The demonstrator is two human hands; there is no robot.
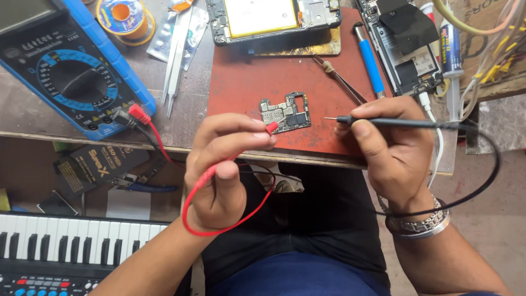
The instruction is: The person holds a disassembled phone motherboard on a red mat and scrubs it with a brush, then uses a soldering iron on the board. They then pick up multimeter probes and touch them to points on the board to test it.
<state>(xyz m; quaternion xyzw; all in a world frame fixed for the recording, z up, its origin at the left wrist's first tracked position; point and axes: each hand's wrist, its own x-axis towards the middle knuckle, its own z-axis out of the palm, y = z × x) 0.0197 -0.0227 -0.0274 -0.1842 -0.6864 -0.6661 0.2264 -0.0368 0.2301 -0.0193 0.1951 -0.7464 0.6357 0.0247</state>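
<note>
Board: small bare green-and-silver phone circuit board lies flat on the reddish-brown work mat, middle of the tabletop, near its front edge.
Left hand: left hand has its fingers closed round the red plastic test probe; its tip touches the board's left edge.
Right hand: right hand pinches the thin black test probe, whose metal point hangs just right of the board, apart from it.
Meter: blue handheld multimeter sits far left.
Handling: board looks light, stiff and fragile, likely to skid under a push; best held by its bare edges.
Probes: slim, rigid, with soft trailing leads; grip on the insulated shaft.
</note>
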